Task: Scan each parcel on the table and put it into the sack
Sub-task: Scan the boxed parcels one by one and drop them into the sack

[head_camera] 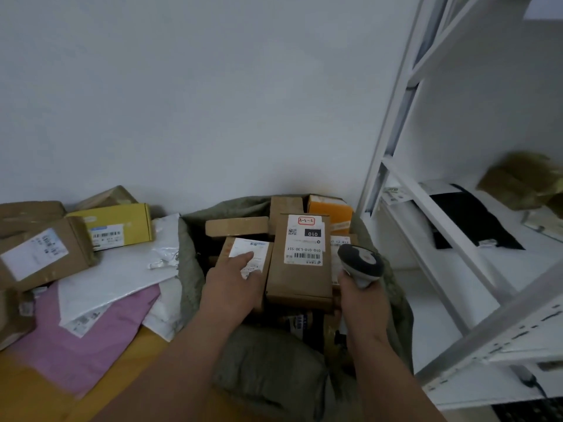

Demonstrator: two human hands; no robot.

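A grey-green sack [268, 360] stands open beside the table, filled with several cardboard parcels. My left hand [231, 284] lies on a small brown box [243, 248] with a white label inside the sack, its fingers spread over the label. Right of it lies a taller brown box [300, 269] with a barcode label. My right hand [362, 300] grips a grey handheld scanner [359, 263], its head over the sack's right side. On the table at left lie a yellow box [122, 223], a brown box [42, 254], white mailer bags [122, 275] and a pink mailer bag [82, 342].
A white metal shelf rack [451, 226] stands close on the right, holding a black bag [469, 217] and an olive-brown package [524, 181]. A plain white wall is behind. The table's orange top [36, 400] shows at lower left. An orange box [332, 208] sits at the sack's back.
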